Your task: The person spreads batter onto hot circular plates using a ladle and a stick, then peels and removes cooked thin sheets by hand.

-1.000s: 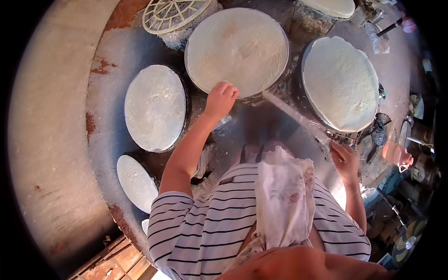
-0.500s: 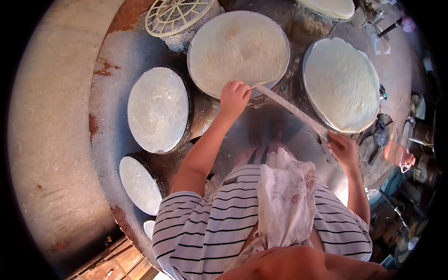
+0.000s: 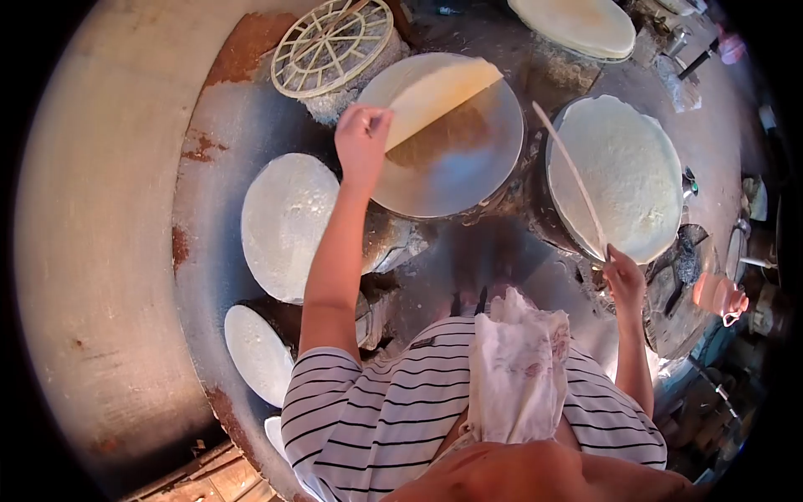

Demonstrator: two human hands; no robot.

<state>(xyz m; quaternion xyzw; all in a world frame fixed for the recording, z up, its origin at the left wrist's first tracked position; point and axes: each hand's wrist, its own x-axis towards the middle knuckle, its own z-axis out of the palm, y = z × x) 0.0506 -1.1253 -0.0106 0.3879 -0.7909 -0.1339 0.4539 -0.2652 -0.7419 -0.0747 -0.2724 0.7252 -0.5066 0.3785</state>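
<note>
My left hand (image 3: pixel 361 144) pinches the edge of a thin flatbread (image 3: pixel 447 94), which is lifted and folded back over the far side of a round griddle (image 3: pixel 468 180). The flatbread's browned underside faces up, and the near part of the griddle is bare. My right hand (image 3: pixel 624 280) grips the lower end of a long, thin wooden spatula (image 3: pixel 575 171). Its blade points up and away, passing over the left edge of a second griddle covered by a pale flatbread (image 3: pixel 623 171).
More pale rounds lie on griddles to the left (image 3: pixel 288 226), lower left (image 3: pixel 258 356) and far right (image 3: pixel 577 25). A round spoked rack (image 3: pixel 333 48) sits at the back left. A pinkish plastic jug (image 3: pixel 718 297) stands at right, near a curved wall (image 3: pixel 92 251) opposite.
My left hand has moved left and away, peeling the flatbread off the near side of the griddle and folding it back. The spatula has swung right, off that griddle.
</note>
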